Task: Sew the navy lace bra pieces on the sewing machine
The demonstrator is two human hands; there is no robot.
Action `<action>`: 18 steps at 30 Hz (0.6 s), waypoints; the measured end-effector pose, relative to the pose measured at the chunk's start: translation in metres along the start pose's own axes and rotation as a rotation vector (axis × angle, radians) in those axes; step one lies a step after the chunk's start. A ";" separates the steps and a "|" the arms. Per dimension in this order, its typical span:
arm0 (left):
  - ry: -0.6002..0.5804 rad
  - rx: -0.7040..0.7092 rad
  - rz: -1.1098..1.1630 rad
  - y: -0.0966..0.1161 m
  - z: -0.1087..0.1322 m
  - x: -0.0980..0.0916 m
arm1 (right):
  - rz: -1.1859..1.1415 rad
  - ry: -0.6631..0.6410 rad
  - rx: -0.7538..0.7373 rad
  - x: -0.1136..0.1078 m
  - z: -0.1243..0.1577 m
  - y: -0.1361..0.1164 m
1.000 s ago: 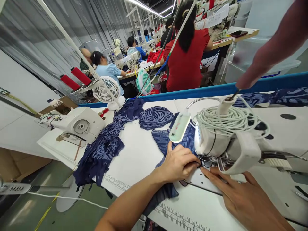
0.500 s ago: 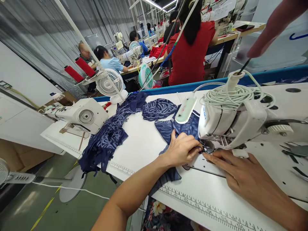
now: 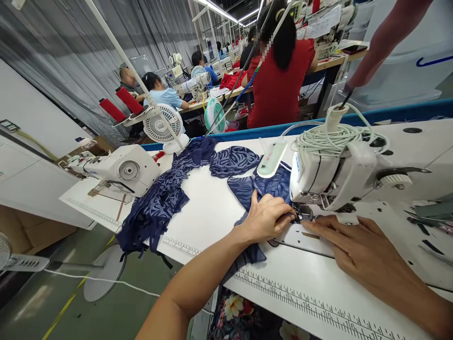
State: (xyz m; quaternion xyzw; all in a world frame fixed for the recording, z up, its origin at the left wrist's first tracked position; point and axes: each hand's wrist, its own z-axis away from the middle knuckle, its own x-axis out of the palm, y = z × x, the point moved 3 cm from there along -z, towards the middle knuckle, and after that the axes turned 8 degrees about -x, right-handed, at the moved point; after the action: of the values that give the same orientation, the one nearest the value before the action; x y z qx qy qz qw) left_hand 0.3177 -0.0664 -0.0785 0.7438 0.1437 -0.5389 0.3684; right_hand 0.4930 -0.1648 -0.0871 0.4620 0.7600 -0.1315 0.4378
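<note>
Navy patterned fabric (image 3: 274, 185) lies under and left of the sewing machine head (image 3: 314, 174). My left hand (image 3: 267, 217) rests on it, thumb spread to the side and the other fingers closed on the fabric's edge just left of the presser foot. My right hand (image 3: 357, 241) lies to the right of the presser foot, index finger stretched towards the needle area with its tip beside the fabric edge. Nothing is visibly gripped in it. The needle itself and the fabric under the foot are mostly hidden. A part of the fabric hangs below my left wrist.
A pile of navy lace pieces (image 3: 155, 203) spills over the table's left edge, and another cut piece (image 3: 234, 161) lies behind. A second sewing machine (image 3: 123, 170), a white fan (image 3: 163, 123) and red thread cones (image 3: 129, 100) stand left. Scissors (image 3: 430, 215) lie right. Co-workers sit beyond.
My right hand's fingertips have shifted slightly right, away from the presser foot, baring a small brownish strip on the machine bed. My left hand stays on the fabric. The view has turned slightly.
</note>
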 end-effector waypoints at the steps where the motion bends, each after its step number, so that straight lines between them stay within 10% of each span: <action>1: -0.001 -0.001 0.001 0.000 0.000 0.000 | 0.004 0.001 -0.039 0.000 -0.002 -0.001; 18: 0.012 0.037 -0.025 -0.002 0.001 0.001 | 0.021 -0.035 -0.064 0.005 -0.002 -0.005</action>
State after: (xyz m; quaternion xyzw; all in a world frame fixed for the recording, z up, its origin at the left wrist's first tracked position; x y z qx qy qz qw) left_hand 0.3162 -0.0661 -0.0805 0.7520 0.1452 -0.5415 0.3467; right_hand 0.4871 -0.1636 -0.0908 0.4533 0.7510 -0.1106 0.4672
